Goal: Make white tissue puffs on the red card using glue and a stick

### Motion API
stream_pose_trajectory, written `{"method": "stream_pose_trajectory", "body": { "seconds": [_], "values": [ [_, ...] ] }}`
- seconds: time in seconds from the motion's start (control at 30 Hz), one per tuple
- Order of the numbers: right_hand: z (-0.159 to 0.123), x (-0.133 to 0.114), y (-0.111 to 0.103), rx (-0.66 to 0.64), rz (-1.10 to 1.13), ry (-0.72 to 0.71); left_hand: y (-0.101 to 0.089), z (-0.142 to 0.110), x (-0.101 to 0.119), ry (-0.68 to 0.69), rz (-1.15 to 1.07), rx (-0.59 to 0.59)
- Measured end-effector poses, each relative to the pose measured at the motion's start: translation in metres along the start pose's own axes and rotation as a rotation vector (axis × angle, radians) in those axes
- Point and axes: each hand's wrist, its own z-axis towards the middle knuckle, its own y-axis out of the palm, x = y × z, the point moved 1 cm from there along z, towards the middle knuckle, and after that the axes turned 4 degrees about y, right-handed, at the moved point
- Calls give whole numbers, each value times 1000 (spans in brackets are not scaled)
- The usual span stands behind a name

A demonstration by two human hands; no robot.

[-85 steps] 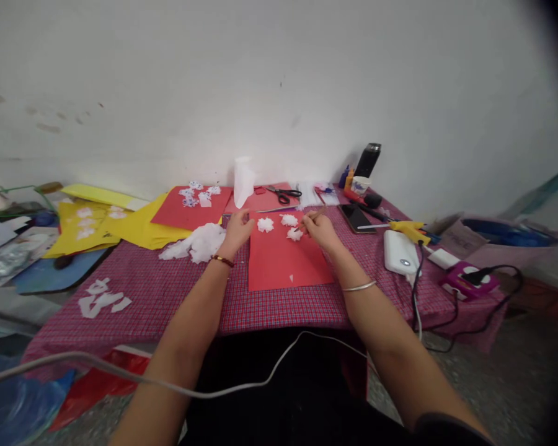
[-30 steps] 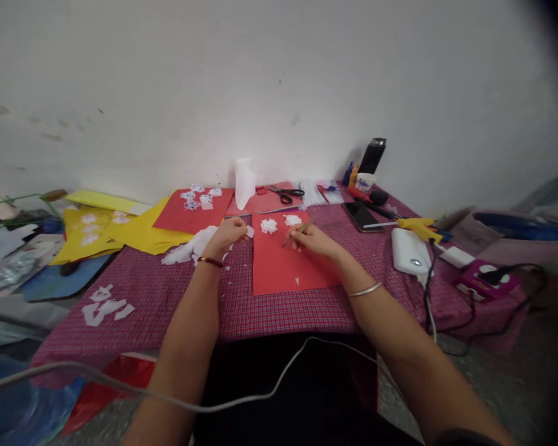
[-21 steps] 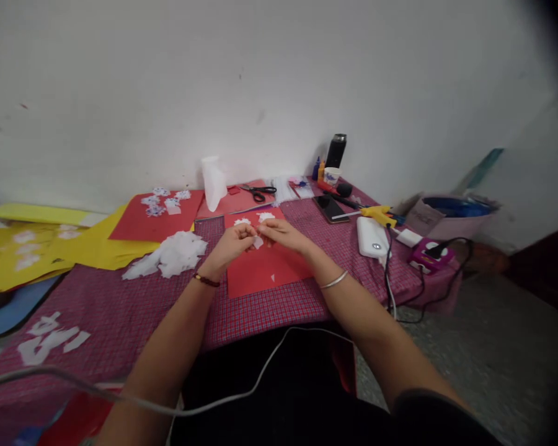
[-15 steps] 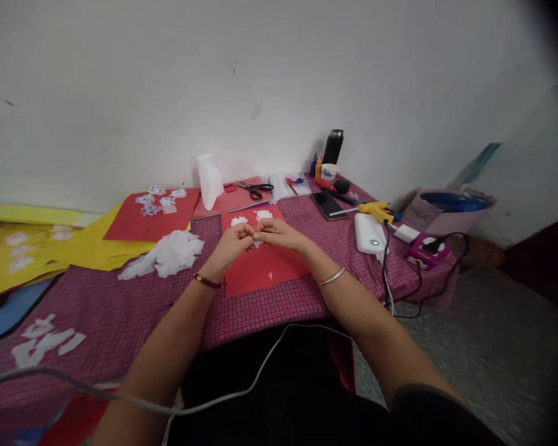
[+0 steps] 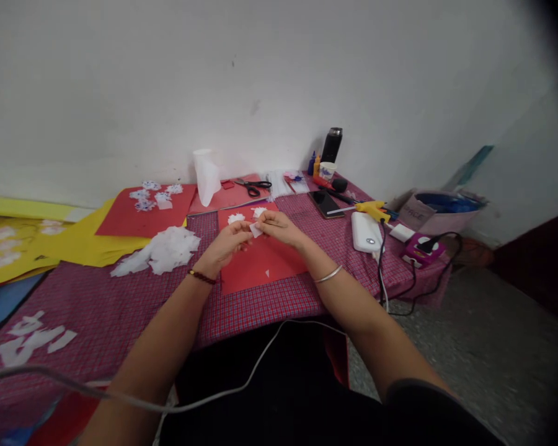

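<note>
Over a sheet of red paper (image 5: 260, 266), my right hand (image 5: 283, 228) pinches a small white piece of paper (image 5: 255, 231) between thumb and fingers. My left hand (image 5: 230, 243) is right beside it, its fingers loosely curled and apart, with the fingertips at the paper's left edge. Whether they touch it is hard to tell. Two white crumpled paper tufts, a left one (image 5: 235, 218) and a right one (image 5: 259, 212), lie on the red sheet just beyond my hands. A heap of white paper pieces (image 5: 170, 249) is left of my left hand.
Scissors (image 5: 253, 186) lie at the back. To the right are a phone (image 5: 325, 204), a yellow glue gun (image 5: 372, 209), a white power bank (image 5: 366, 232) and a purple power adapter (image 5: 422, 249) with cables. Blue-dotted tufts (image 5: 144, 203) sit on another red sheet. A white cable (image 5: 242, 390) crosses in front.
My fingertips were pressed together; the left fingers have now loosened and drawn slightly away. The small white paper shows more clearly in my right hand. The view has shifted slightly.
</note>
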Motion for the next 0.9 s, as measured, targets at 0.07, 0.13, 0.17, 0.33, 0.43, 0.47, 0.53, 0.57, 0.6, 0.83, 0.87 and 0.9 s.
{"method": "stream_pose_trajectory", "body": {
  "seconds": [0.07, 0.13, 0.17, 0.33, 0.43, 0.47, 0.53, 0.57, 0.6, 0.83, 0.87, 0.9],
  "values": [
    [-1, -1, 2, -17, 0, 2, 2, 0, -1, 4, 1, 7],
    [-1, -2, 4, -38, -2, 7, 3, 1, -2, 11, 7, 29],
    [-1, -2, 5, -44, -3, 10, 3, 2, -3, 11, 8, 38],
    [-1, -4, 4, -24, -7, 8, -1, 2, -3, -4, -31, 74],
    [-2, -5, 2, -3, -6, 3, -2, 1, 0, -12, -72, 88],
    [-2, -6, 2, 3, -7, 1, -2, 1, 1, -16, -87, 93],
    [-2, -6, 3, 10, -14, 2, 0, 0, 2, -24, -121, 102],
    [-3, -5, 3, 11, -19, 4, 1, 0, 3, -27, -139, 105],
    [-3, -5, 4, 9, -25, 6, 1, 0, 3, -30, -156, 109],
    [-4, -4, 8, -32, -51, 20, 1, 2, -3, -9, -218, 157],
    [-4, -5, 8, -31, -51, 15, 0, 3, -3, -9, -221, 163],
    [-5, -6, 7, -28, -50, 9, -1, 3, -3, -10, -225, 167]
  ]
}}
